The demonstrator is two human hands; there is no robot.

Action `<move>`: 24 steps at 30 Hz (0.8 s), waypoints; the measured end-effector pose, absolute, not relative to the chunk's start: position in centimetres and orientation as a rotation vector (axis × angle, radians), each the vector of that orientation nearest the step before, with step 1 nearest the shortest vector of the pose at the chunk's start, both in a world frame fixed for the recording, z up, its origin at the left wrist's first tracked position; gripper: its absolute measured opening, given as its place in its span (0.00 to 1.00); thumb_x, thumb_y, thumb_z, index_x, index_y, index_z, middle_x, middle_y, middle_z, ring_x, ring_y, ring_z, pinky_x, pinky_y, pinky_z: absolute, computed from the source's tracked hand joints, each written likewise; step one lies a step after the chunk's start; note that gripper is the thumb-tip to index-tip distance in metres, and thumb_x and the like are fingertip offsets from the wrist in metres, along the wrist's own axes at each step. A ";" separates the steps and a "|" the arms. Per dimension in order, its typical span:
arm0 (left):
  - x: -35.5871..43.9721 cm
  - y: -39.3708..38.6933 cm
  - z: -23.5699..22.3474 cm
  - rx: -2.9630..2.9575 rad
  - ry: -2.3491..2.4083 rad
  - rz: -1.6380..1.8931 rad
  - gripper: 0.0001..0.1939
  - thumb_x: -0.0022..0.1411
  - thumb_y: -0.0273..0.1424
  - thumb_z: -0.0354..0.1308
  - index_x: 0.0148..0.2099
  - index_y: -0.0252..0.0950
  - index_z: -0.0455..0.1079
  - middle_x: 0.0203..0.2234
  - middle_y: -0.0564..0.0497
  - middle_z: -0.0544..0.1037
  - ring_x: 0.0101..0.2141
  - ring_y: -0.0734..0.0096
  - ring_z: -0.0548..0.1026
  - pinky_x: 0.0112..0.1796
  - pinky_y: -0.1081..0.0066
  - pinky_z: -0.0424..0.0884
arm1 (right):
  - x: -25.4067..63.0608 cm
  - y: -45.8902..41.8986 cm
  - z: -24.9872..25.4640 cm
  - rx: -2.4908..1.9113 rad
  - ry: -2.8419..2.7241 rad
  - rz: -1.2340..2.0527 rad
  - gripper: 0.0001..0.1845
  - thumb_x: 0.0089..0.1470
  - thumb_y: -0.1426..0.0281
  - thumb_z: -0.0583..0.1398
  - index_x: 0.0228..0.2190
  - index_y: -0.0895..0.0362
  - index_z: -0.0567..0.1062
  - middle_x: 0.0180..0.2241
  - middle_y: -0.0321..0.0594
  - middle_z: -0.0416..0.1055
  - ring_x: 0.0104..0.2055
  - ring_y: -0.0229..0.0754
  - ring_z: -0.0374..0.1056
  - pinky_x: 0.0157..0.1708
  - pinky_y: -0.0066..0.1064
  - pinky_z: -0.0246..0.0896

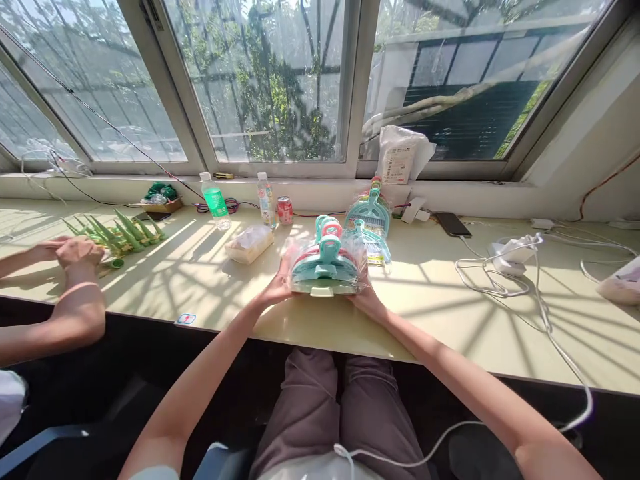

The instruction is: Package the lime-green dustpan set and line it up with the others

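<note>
My left hand [278,285] and my right hand [369,297] grip the two sides of a stack of small dustpans [325,268] in clear plastic wrap. The stack is at the table's front edge, its teal and pink handles pointing up and away from me. Both sets of fingers curl round the wrap and are partly hidden by it. Just behind, more wrapped teal dustpans [369,217] with bristled brushes lie on the table against the wall below the window.
Left of the stack are a tissue pack [249,244], a green-labelled bottle [215,202], another bottle [266,200] and a red can [285,211]. A phone [453,225] and white cables with a power strip [510,257] lie right. At far left, another person's hands [77,252] work beside green spiky pieces [127,233].
</note>
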State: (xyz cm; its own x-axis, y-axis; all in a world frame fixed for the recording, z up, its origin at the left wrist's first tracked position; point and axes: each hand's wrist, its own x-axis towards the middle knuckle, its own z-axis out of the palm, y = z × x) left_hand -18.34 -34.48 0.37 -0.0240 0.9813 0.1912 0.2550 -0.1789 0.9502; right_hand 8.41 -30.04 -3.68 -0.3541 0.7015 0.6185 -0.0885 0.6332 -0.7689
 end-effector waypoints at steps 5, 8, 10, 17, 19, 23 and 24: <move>-19.1 -33.5 -1.1 1.546 1.188 1.251 0.74 0.33 0.27 0.85 0.82 0.47 0.60 0.80 0.45 0.63 0.79 0.35 0.58 0.77 0.47 0.60 | 9.5 -28.2 -3.8 -0.593 -1.838 0.987 0.53 0.50 0.42 0.77 0.72 0.42 0.71 0.75 0.43 0.66 0.81 0.62 0.56 0.81 0.57 0.49; -19.2 -33.2 -1.5 1.546 1.160 1.266 0.72 0.32 0.29 0.87 0.80 0.44 0.63 0.77 0.42 0.66 0.77 0.32 0.60 0.75 0.43 0.61 | 9.4 -27.7 -3.8 -0.589 -1.824 1.016 0.53 0.50 0.42 0.78 0.71 0.42 0.73 0.75 0.42 0.66 0.81 0.61 0.56 0.81 0.55 0.50; -18.9 -33.2 -1.6 1.556 1.152 1.298 0.70 0.33 0.30 0.87 0.79 0.44 0.64 0.76 0.41 0.68 0.77 0.31 0.60 0.75 0.44 0.63 | 9.2 -27.6 -3.7 -0.576 -1.825 1.030 0.54 0.49 0.41 0.78 0.71 0.43 0.73 0.75 0.43 0.66 0.80 0.61 0.57 0.80 0.56 0.51; -18.8 -33.2 -2.1 1.649 1.254 1.294 0.67 0.40 0.33 0.85 0.80 0.45 0.62 0.79 0.44 0.62 0.80 0.33 0.53 0.77 0.46 0.58 | 8.6 -26.8 -4.3 -0.484 -1.802 1.042 0.55 0.50 0.36 0.74 0.71 0.45 0.72 0.75 0.46 0.67 0.79 0.60 0.59 0.80 0.54 0.52; -19.6 -31.3 -1.5 1.628 1.228 1.367 0.61 0.40 0.33 0.85 0.76 0.44 0.67 0.76 0.44 0.67 0.79 0.33 0.56 0.77 0.46 0.56 | 7.9 -24.9 -3.7 -0.471 -1.795 1.008 0.54 0.52 0.37 0.74 0.72 0.45 0.70 0.76 0.46 0.65 0.79 0.58 0.59 0.80 0.52 0.52; -21.9 -23.8 1.4 1.693 1.131 1.458 0.55 0.41 0.33 0.85 0.72 0.42 0.73 0.74 0.44 0.70 0.78 0.35 0.57 0.78 0.48 0.52 | 5.1 -16.9 -1.5 -0.575 -1.759 0.940 0.57 0.48 0.43 0.77 0.72 0.50 0.69 0.72 0.49 0.69 0.76 0.59 0.63 0.76 0.53 0.58; -22.3 -21.3 2.1 1.685 1.121 1.451 0.55 0.41 0.32 0.85 0.72 0.41 0.73 0.74 0.43 0.71 0.78 0.34 0.57 0.78 0.48 0.54 | 4.3 -14.3 -0.8 -0.632 -1.741 0.916 0.56 0.47 0.45 0.77 0.71 0.51 0.71 0.69 0.49 0.72 0.74 0.60 0.65 0.75 0.55 0.60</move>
